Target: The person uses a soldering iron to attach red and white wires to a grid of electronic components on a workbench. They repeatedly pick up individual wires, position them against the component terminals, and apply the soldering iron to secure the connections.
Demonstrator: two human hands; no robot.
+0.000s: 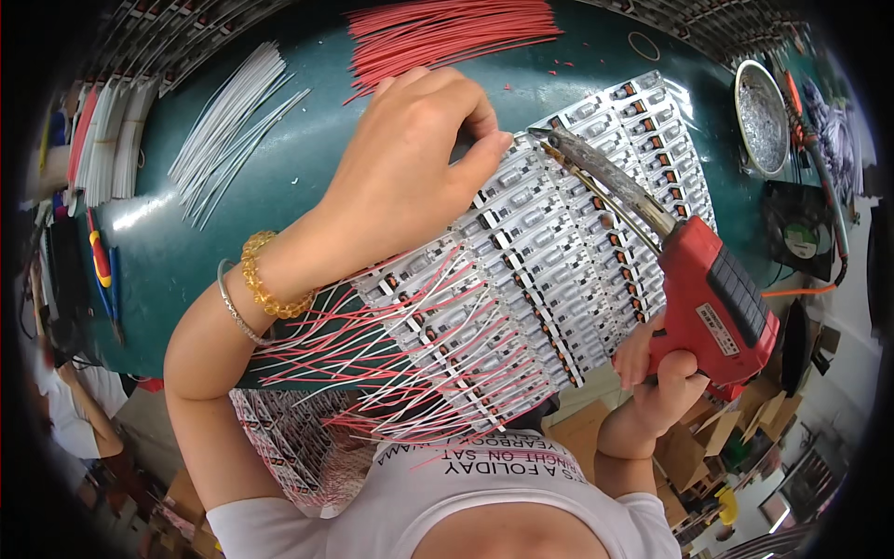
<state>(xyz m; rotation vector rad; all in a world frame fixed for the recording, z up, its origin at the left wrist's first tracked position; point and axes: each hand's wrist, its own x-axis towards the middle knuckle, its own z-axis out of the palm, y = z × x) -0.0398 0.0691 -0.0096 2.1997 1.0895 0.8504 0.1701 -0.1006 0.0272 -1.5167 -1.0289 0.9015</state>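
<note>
My right hand [659, 377] is wrapped round the grip of a red soldering gun [712, 298]. Its long, darkened tip reaches up and left, ending close to my left fingertips. My left hand [410, 154] lies over the upper left of a panel of small circuit modules [559, 261], with thumb and fingers pinched; what they hold is hidden. Rows of clear and black-and-orange parts cover the panel. Red and white wires [372, 349] stick out from its lower left rows, under my left forearm and over the table's near edge.
On the green table [140, 279] lie a bundle of red wires [447, 37] and one of white wires [228, 121]. A metal bowl [762, 116] and a black fan [801, 233] stand right. A screwdriver [99, 256] lies left. More wired panels [289, 438] hang below the near edge.
</note>
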